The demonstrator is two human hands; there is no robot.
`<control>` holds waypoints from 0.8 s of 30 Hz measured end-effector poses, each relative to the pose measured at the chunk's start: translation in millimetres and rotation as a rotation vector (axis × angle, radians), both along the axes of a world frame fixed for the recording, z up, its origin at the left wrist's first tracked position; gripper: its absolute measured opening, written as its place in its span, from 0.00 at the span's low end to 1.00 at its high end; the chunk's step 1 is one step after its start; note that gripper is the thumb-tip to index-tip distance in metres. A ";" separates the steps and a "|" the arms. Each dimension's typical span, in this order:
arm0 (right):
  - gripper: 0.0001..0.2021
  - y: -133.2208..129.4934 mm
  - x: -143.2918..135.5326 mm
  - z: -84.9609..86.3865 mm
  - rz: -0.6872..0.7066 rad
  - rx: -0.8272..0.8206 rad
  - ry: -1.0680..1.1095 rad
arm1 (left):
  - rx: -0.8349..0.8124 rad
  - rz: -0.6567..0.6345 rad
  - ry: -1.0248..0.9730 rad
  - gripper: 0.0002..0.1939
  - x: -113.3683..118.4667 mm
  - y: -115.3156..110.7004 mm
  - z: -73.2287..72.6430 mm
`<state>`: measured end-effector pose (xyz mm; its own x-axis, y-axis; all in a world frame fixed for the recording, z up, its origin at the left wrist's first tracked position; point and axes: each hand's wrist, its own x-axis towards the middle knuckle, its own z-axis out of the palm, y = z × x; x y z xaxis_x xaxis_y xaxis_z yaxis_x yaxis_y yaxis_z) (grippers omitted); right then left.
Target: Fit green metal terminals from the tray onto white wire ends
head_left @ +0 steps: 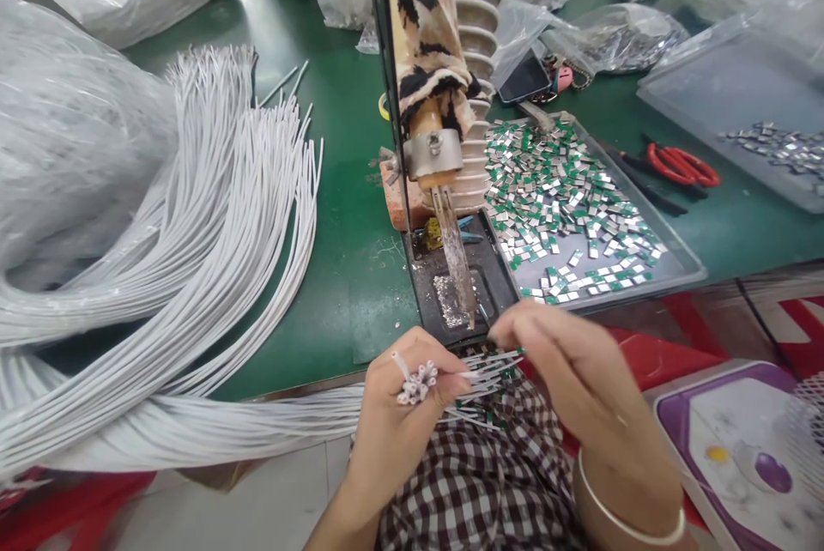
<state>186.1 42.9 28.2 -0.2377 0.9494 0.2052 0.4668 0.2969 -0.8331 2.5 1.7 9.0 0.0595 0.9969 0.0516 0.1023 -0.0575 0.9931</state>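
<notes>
My left hand (402,414) is closed around a bunch of white cables (417,384), whose cut ends stick up from the fist. Other cable ends (482,379) fan out to its right over my checkered clothing, some tipped with small green boards. My right hand (566,362) is raised just right of these ends, its fingers bent and blurred; what its fingertips hold, if anything, cannot be made out. Above both hands, a soldering iron tip (457,259) in a clamp points down over a black tray (428,293).
Long bundles of white cable (257,216) lie on the green table (351,233) at left. A clear tray (692,268) of small green-and-silver boards stands at right, beside red-handled pliers (682,165). A ribbed hose (476,27) rises behind the iron. Plastic bags line the back.
</notes>
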 end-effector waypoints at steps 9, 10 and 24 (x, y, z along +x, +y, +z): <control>0.11 67.8 32.7 -29.8 -0.293 0.324 -0.655 | -0.032 -0.019 -0.036 0.03 4.4 -0.2 -5.2; 0.12 65.0 33.5 -27.9 -0.302 0.328 -0.660 | -0.029 -0.008 -0.023 0.03 4.3 -0.3 -5.4; 0.05 -13.7 -21.6 -10.5 -0.158 0.249 0.113 | -0.079 0.160 -0.097 0.08 16.7 10.2 5.8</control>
